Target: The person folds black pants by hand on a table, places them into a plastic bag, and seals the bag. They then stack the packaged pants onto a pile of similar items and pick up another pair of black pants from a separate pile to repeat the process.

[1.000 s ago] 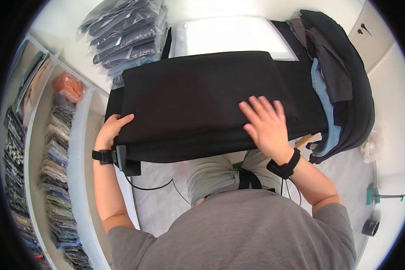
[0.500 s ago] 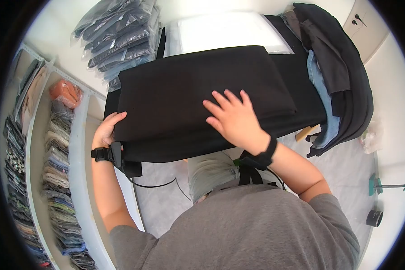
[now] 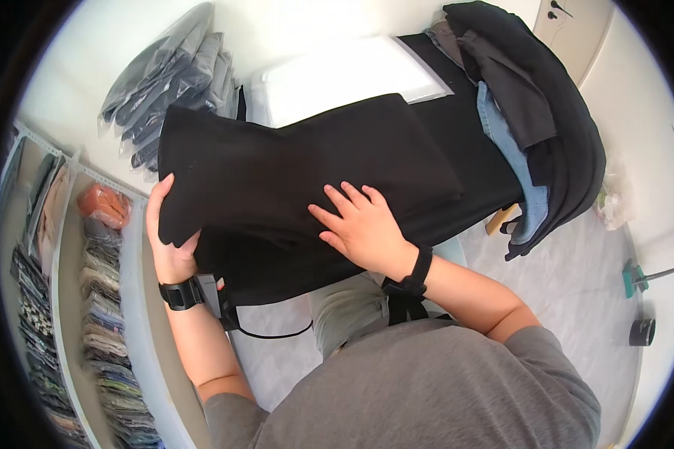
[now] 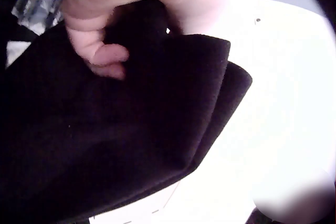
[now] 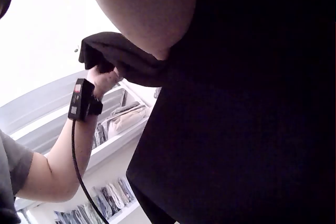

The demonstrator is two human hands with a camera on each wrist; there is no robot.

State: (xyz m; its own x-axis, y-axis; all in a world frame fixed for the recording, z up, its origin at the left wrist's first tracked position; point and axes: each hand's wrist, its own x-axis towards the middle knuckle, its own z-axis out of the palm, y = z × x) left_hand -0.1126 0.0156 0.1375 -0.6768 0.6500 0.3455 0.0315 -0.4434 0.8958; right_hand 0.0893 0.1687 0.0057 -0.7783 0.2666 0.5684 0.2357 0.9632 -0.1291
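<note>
Several bagged garments form a stack at left. Your left hand grips the raised left end of the black cloth, which extends across the worktop. Your right hand, fingers spread, rests on the cloth. Blue denim lies at right.

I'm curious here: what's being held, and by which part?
The folded black garment, gripped at its left end by the left hand; the right hand rests on top, gripping nothing.
</note>
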